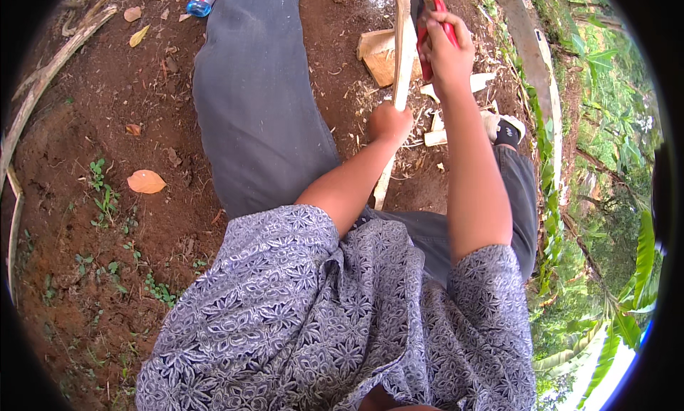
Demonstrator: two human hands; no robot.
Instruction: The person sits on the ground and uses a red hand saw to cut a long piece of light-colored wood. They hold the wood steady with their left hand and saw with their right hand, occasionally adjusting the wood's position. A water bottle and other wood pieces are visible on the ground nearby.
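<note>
My left hand (390, 122) is closed around a long pale strip of wood (405, 58). The strip runs from the top edge of the view, through my fist, and down toward my lap. In my right hand (449, 53) is the red looped handle of what looks like a handsaw (427, 68), fingers wrapped through the grip. Its dark blade lies close against the far end of the strip, and most of it falls outside the view.
Behind the strip a cut wood block (377, 55) sits on brown soil among shavings and offcuts (436, 129). My grey-trousered leg (260, 90) stretches along the left. A blue-capped bottle (199, 7) lies beyond it. Long branches (53, 65) lie far left; greenery grows at right.
</note>
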